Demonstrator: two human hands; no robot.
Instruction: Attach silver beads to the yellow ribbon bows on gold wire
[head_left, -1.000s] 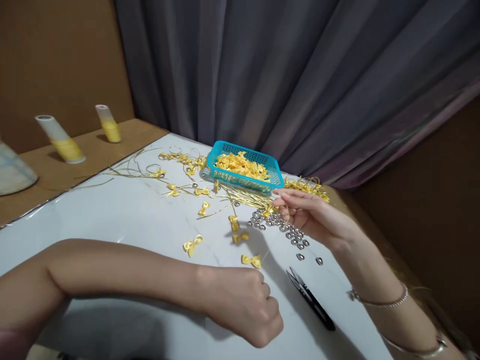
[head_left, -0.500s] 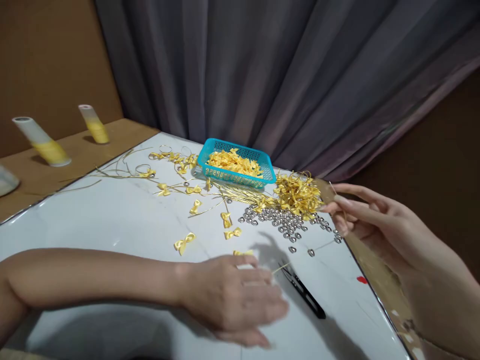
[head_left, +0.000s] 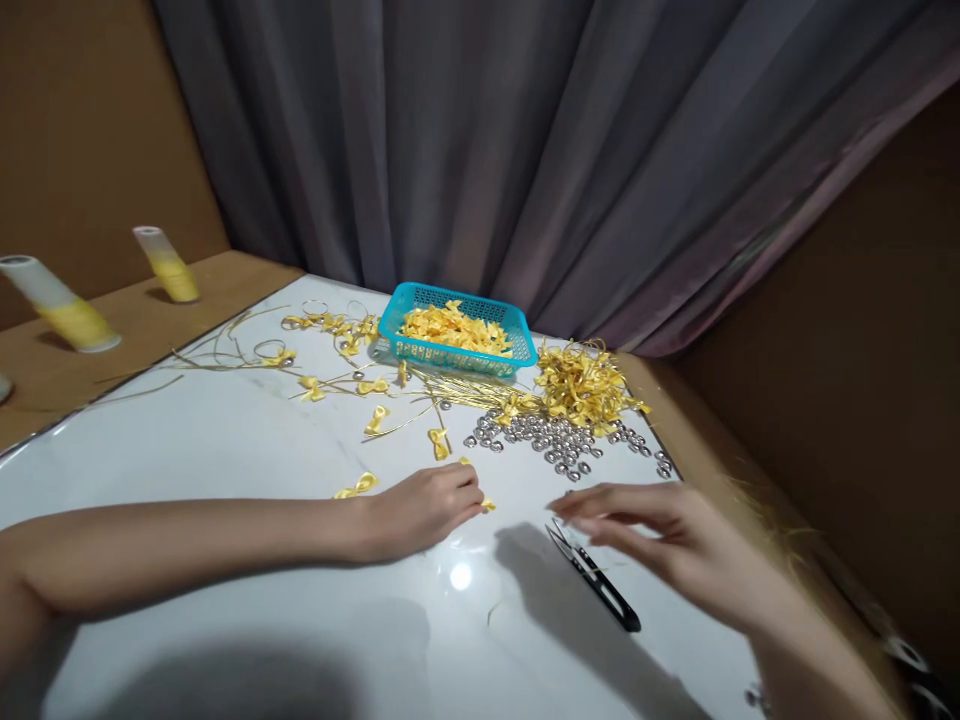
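One yellow bow (head_left: 488, 505) peeks from the curled fingers of our left hand (head_left: 431, 510), the nearer one; we cannot tell whether they grasp it. Rightward on the counter (head_left: 225, 450), the black snips (head_left: 598, 588) slant, blades toward the far edge, handles toward the near right corner. Our right hand (head_left: 697, 550) hovers beside them, its blurred fingers' hold unclear.
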